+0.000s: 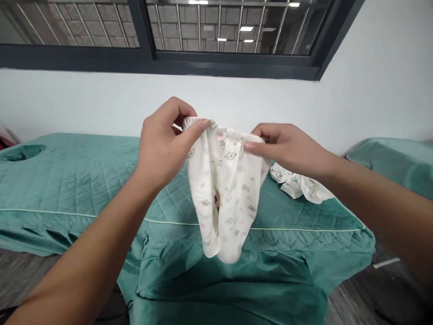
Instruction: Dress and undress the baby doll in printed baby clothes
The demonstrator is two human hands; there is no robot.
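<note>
Under a dark-framed window (233, 65) there is a green quilted bed (84, 176). The left hand (165, 144) and the right hand (287, 146) each have the grip pinched closed on the waistband (230, 132) of small white printed pants (233, 194), which hang above the bed. Crumpled patterned cloth (304, 185) lies on it.

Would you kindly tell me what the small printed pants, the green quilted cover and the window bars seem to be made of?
Small printed pants: soft matte fabric, perhaps cotton knit, given the limp folds and gathered waistband.
Green quilted cover: velvety fabric, perhaps polyester, from its soft sheen and drape.
Window bars: likely smooth metal, judging by their silvery shine.
</note>
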